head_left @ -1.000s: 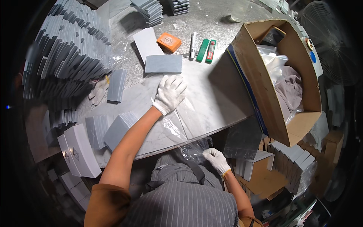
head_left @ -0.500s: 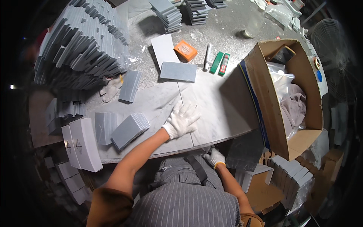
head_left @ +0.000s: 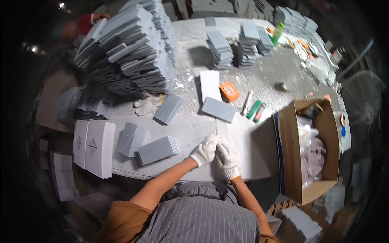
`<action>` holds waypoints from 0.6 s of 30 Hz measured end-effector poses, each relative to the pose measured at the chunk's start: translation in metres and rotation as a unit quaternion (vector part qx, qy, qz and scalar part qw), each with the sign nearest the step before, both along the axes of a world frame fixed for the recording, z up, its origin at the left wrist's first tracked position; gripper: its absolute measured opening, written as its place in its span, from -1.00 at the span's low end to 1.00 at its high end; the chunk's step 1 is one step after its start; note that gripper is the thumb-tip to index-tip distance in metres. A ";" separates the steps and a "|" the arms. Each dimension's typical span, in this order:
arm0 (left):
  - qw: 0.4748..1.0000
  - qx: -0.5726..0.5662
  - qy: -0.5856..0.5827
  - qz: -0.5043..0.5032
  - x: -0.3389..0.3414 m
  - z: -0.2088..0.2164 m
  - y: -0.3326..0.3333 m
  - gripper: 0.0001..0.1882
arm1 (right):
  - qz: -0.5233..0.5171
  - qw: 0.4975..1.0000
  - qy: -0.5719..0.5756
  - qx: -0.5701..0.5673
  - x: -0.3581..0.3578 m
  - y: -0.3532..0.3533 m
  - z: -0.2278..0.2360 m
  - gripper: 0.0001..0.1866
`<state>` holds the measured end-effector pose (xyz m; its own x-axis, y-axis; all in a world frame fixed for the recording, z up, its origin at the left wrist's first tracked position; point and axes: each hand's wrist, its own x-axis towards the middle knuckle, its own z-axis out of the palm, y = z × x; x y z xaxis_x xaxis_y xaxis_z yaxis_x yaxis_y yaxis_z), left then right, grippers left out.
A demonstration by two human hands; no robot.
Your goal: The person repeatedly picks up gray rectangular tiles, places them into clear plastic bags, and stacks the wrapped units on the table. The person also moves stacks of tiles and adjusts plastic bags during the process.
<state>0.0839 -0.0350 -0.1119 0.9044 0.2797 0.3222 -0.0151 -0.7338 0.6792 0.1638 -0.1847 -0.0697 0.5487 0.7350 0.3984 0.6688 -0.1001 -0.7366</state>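
Note:
My left hand [head_left: 205,150] and my right hand [head_left: 228,159], both in white knit gloves, meet at the fingertips over the marble-look tabletop [head_left: 251,168]. The left fingers are curled in, and the right ones are pressed together against them. Whatever may be between them is hidden. Just beyond lies a grey rectangular tile [head_left: 219,109], overlapping a white flat piece [head_left: 209,83]. Left of my hands are a short stack of grey tiles [head_left: 157,150], another small stack [head_left: 132,139], and more grey tile pieces [head_left: 169,108] farther back.
A tall pile of grey tiles [head_left: 129,48] fills the back left, a loose glove [head_left: 148,105] by its foot. White boxes [head_left: 100,150] stand at the left edge. An orange box [head_left: 229,91], a white marker [head_left: 246,102] and green cases [head_left: 254,109] lie near an open carton [head_left: 289,154].
My right hand has come up from below the table edge to meet the left. The left hand has gone from lying flat to curled. The view has tilted up and shifted left.

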 end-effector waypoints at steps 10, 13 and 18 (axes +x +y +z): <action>0.982 0.109 0.151 0.005 0.054 0.028 0.059 -0.85 | -0.028 0.975 -0.178 -0.128 0.051 0.039 0.003 -0.53; 0.956 0.136 0.237 0.102 0.065 0.067 0.081 -0.81 | 0.013 0.976 -0.138 -0.166 0.060 0.045 0.025 -0.58; 0.925 0.146 0.260 0.235 0.036 0.078 0.166 -0.69 | -0.002 0.977 -0.132 -0.165 0.059 0.048 0.020 -0.58</action>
